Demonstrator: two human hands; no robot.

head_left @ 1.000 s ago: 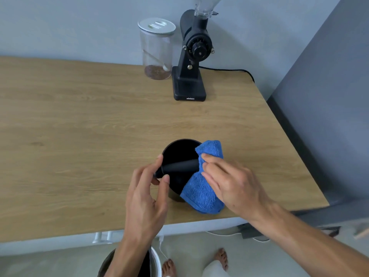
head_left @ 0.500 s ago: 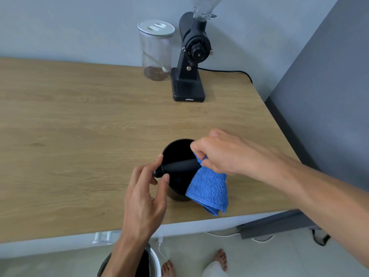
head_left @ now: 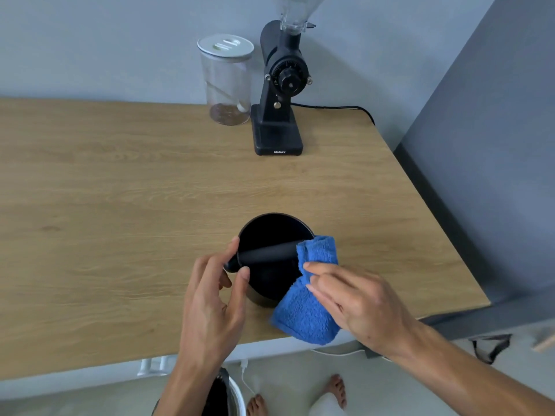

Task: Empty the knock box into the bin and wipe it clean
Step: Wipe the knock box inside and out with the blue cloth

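A round black knock box (head_left: 271, 232) stands upright near the front edge of the wooden table (head_left: 120, 205), its black bar (head_left: 267, 253) across the opening. My left hand (head_left: 214, 298) pinches the bar's left end between thumb and forefinger. A blue cloth (head_left: 306, 313) is draped over the box's right rim and hangs down its outer side. My right hand (head_left: 357, 301) presses the cloth against the rim with its fingertips. The inside of the box looks dark; I cannot tell what is in it.
A bin (head_left: 231, 394) with a white rim stands on the floor under the table's front edge, partly hidden by my left forearm. At the back stand a black coffee grinder (head_left: 280, 94) and a clear lidded jar (head_left: 226, 79). Bare feet (head_left: 258, 405) show below.
My right hand went up over the rim with the cloth half a second ago and has come back down to the box's right side. The left hand has kept its hold on the bar.
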